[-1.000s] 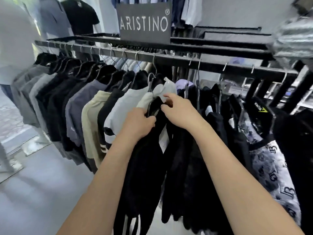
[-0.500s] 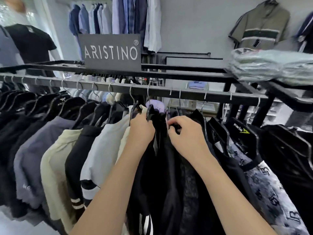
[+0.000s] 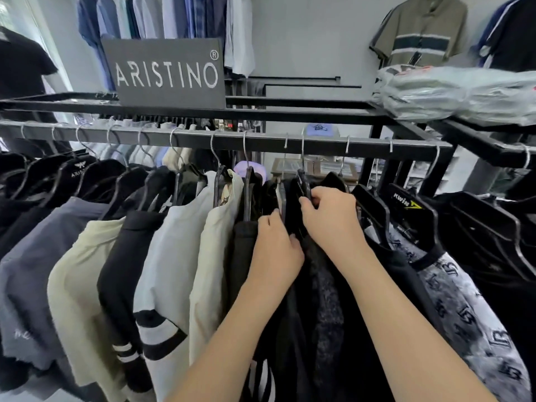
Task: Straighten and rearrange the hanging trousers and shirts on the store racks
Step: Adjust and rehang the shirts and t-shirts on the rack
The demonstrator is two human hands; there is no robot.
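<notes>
Two bare hands work among dark garments hung on a square black metal rail in a clothing shop. The left hand has its fingers curled into the shoulder of a black top, its grip closed on the cloth. The right hand pinches the neck of a black plastic hanger, grip clamped on it just below its thin silver wire hook; the garment beneath it is dark with a mottled, speckled weave.

Left of the hands, five shirts show clearly on broad black hangers: a slate-grey one, a pale yellow one, a black one with white cuff stripes, a light grey one with black bands and a cream one. To the right hangs a grey-white shirt printed with dark letters, under a hanger branded in yellow.

One dark rectangular sign reading ARISTINO stands on the rack's upper frame. A stack of folded shirts in glossy clear bags lies on the top shelf at right. On the wall behind hang an olive polo with a dark chest stripe and a row of blue and white shirts.
</notes>
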